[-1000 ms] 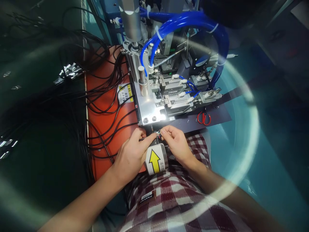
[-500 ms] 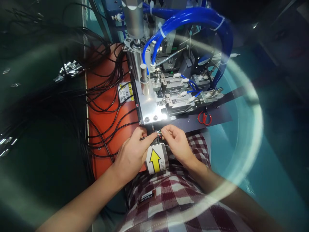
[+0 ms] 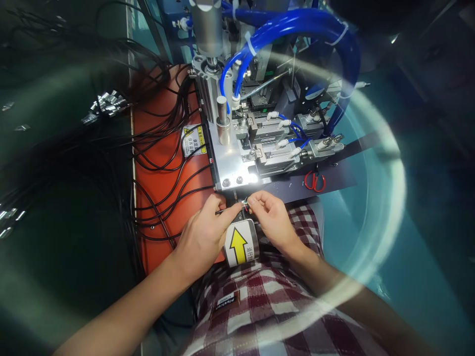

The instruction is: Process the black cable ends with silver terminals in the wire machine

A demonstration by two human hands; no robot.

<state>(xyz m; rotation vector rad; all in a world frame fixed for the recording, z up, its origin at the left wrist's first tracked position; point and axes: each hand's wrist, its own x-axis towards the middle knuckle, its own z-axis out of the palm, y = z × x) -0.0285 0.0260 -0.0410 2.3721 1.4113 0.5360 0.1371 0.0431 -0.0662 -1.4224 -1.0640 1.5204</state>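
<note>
Both of my hands meet just in front of the machine's metal plate [image 3: 232, 165]. My left hand [image 3: 206, 230] is closed, its thumb and fingers pinching the end of a black cable. At that cable end [image 3: 244, 203], small coloured wires show between the hands. My right hand [image 3: 272, 212] pinches at these wires from the right with thumb and forefinger. The fingertips hide most of the wire ends. Just below the hands is a white label with a yellow arrow [image 3: 238, 246] on a curved metal part.
Black cables [image 3: 163, 163] run over the orange surface [image 3: 159, 257] at left, with shiny metal connector ends [image 3: 107, 105] further off. Blue air hoses [image 3: 297, 22] arch over the machine's pneumatic cylinders [image 3: 274, 155]. Red-handled scissors [image 3: 314, 182] lie on the dark plate [image 3: 337, 184] at right.
My hands keep almost the same place and grip. The wires between the fingertips have shifted only slightly.
</note>
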